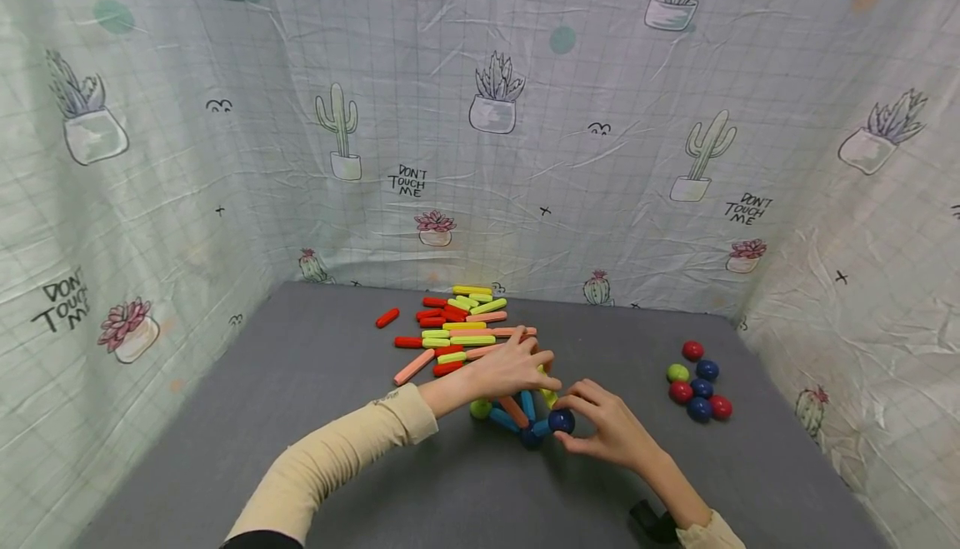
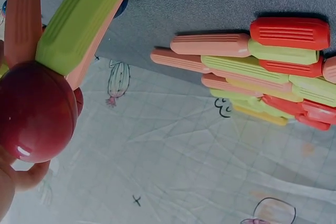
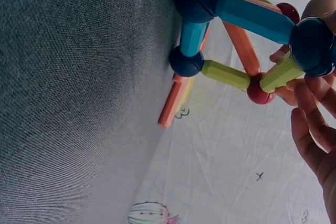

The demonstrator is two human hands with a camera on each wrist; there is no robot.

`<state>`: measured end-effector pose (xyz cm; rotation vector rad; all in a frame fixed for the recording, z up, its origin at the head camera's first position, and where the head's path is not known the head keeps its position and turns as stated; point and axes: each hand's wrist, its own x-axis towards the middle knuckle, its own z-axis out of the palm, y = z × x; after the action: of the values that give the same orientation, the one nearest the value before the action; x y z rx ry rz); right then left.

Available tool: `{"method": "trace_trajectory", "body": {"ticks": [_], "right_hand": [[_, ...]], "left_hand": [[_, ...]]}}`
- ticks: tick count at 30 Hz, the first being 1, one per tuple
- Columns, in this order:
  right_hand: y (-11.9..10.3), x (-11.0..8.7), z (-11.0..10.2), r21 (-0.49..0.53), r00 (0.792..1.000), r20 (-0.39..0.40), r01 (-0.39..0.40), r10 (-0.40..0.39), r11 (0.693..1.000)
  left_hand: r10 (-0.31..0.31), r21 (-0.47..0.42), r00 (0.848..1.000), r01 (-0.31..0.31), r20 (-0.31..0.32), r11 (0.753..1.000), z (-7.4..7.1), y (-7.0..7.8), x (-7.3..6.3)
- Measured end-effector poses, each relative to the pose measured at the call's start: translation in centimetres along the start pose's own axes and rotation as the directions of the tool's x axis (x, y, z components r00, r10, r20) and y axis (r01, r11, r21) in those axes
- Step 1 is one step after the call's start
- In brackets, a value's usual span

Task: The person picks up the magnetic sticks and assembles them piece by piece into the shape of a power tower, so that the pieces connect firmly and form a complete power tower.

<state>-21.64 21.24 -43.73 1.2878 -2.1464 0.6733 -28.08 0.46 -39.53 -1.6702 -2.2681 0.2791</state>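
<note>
A frame of magnetic rods and balls stands on the grey table, with a blue rod, a salmon rod and a green ball among its parts. My left hand reaches over it from behind and holds a red ball where several rods meet. At the frame's right corner, the thumb and fingers of my right hand pinch a dark blue ball. That ball joins the blue rod and a yellow-green rod. Another dark blue ball rests low near the table. The left fingertips are partly hidden.
Loose red, yellow-green, yellow and salmon rods lie in a pile behind the left hand. Several loose balls sit at the right. A patterned cloth encloses the back and sides of the table. A black object lies by the right wrist.
</note>
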Motion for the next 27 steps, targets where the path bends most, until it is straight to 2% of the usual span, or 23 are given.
{"method": "trace_trajectory", "body": {"ticks": [11,18,23,27], "right_hand": [[0.0,-0.1,-0.1,-0.009,1.0,0.0,0.006,-0.006,1.0],[-0.1,-0.4,-0.1,-0.018,1.0,0.007,0.0,0.001,1.0],[0.0,-0.5,-0.2,-0.04,1.0,0.008,-0.001,0.002,0.999],[0.0,-0.5,-0.2,-0.036,1.0,0.024,-0.012,0.013,0.999]], "left_hand": [[0.033,0.05,0.999,-0.031,-0.043,0.998,0.2,-0.1,-0.1],[0.053,0.05,0.998,-0.051,-0.04,0.997,0.6,0.1,-0.2],[0.047,0.053,0.996,-0.043,-0.077,0.998,0.9,0.2,-0.2],[0.046,0.062,0.996,-0.042,-0.078,0.997,1.1,0.3,-0.2]]}}
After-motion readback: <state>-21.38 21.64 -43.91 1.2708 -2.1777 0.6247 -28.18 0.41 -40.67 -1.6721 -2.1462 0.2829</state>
